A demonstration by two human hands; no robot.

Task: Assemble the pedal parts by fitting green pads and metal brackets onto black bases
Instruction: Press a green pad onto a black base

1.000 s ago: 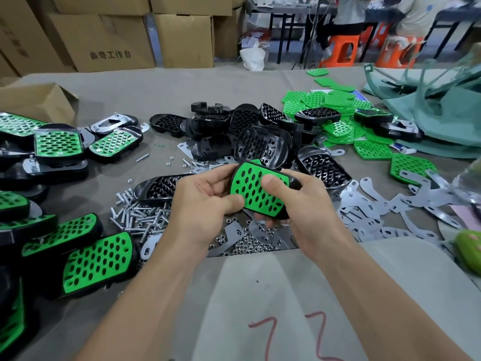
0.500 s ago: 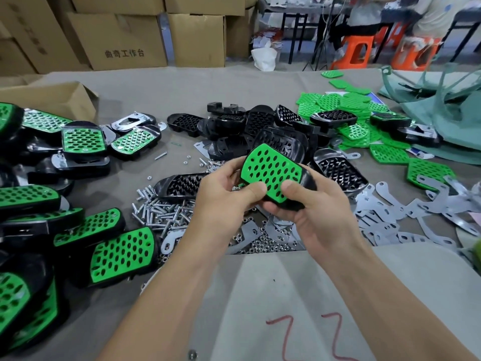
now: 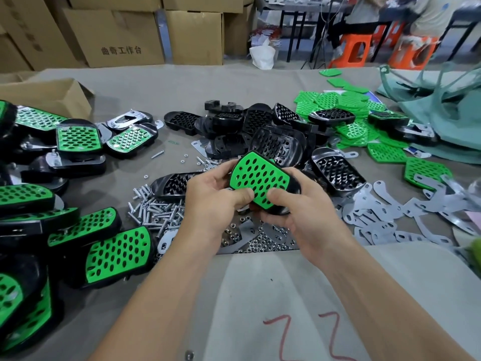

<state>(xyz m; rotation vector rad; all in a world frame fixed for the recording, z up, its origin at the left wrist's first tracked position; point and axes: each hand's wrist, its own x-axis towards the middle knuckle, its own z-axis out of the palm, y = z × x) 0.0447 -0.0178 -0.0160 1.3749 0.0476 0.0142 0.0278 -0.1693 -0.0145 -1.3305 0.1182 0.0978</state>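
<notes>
1. Both hands hold one half-built pedal in the air above the tabletop (image 3: 182, 84), right in front of me, over the nuts (image 3: 255, 243).
2. My left hand (image 3: 213, 201) pinches the pad (image 3: 257, 181) at its left edge, thumb on the green face and fingers curled behind.
3. My right hand (image 3: 299, 217) curls under the base (image 3: 294, 190), with its thumb pressing on the pad's near corner. The two thumbs sit almost side by side.
4. The pad lies on top of the base with its holed face tilted up toward me. Black rim shows past it only on the right and near side, so I judge it is not yet fully seated there.
5. As far as I can tell, the long axis runs on a slant from far-left to near-right, across the gap between my hands.
6. The next press should fall on that right-hand end, which is closer to my right thumb, while the left steadies.
7. The brackets (image 3: 385, 220) lie well off to the right, nearer my right hand. The screws (image 3: 153, 209) lie to the left, nearer my left hand.
8. Loose bases (image 3: 276, 144) are piled just beyond the hands, and finished pedals (image 3: 117, 254) lie at the left.
</notes>
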